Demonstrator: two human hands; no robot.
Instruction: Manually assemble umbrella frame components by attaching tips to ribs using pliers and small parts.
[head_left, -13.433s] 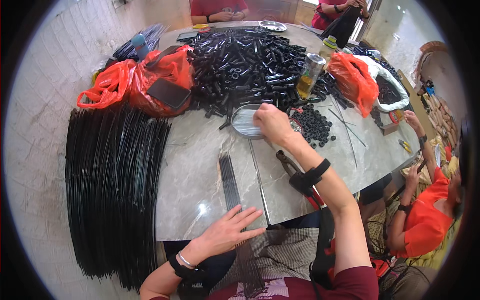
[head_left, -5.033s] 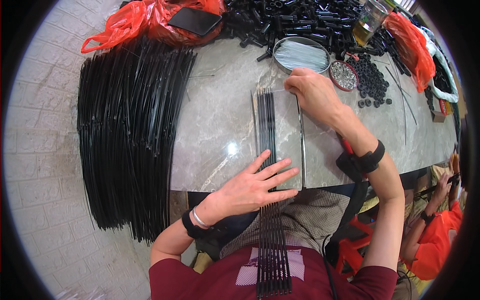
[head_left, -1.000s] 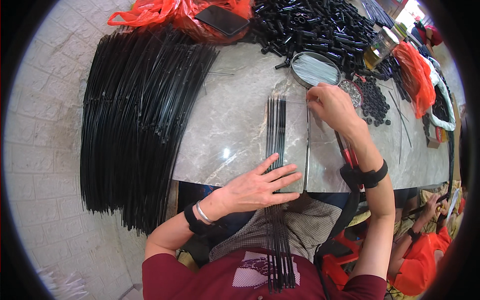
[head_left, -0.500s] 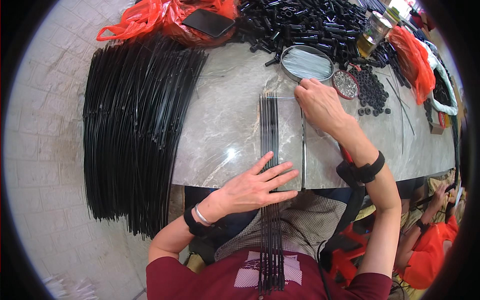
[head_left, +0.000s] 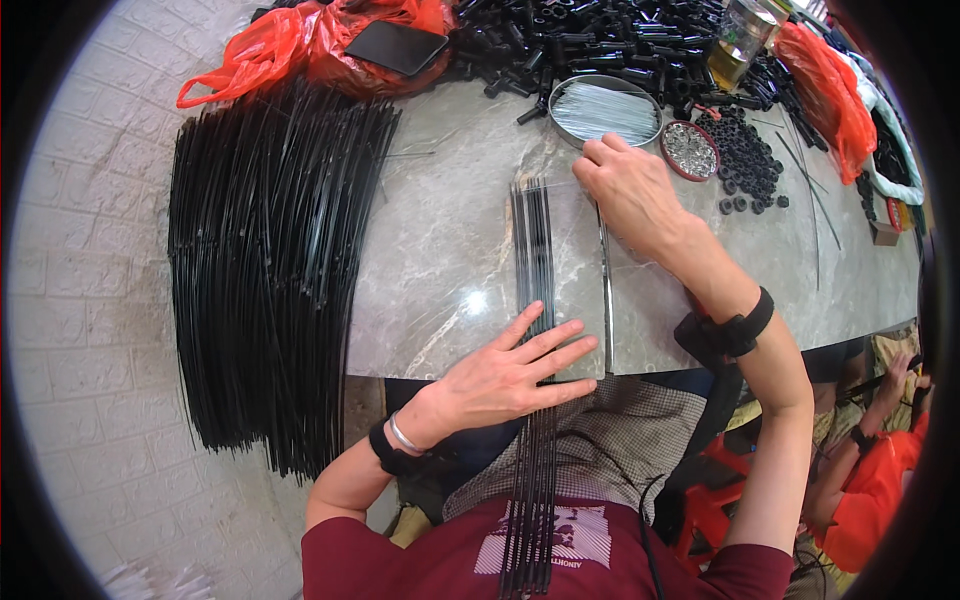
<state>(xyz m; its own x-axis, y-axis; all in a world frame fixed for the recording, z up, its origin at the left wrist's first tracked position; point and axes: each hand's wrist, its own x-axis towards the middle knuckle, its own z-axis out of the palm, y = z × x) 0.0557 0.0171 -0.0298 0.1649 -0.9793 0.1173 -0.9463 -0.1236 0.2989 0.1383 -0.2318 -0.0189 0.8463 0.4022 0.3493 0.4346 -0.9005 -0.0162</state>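
Observation:
A row of thin black rods lies side by side, running over the table's near edge toward my chest. Across the rods rests my left hand, palm down with its fingers spread, so it is open and pins them against the tabletop. Beyond and to the right, my right hand has its thumb and fingers pinched together near the table's seam. Whatever sits in that pinch is hidden. Just past its fingers stands a round metal dish of thin, pale, straight strands.
A big stack of black rods hangs over the left edge. Black tubes are heaped at the back, beside red bags and a phone. Right of the dish are a tub of small metal pieces, black rings and a jar.
A thin pale strand stretched from my right hand to the rods' far ends; it no longer shows there. The view has shifted slightly. My left hand stays on the rods.

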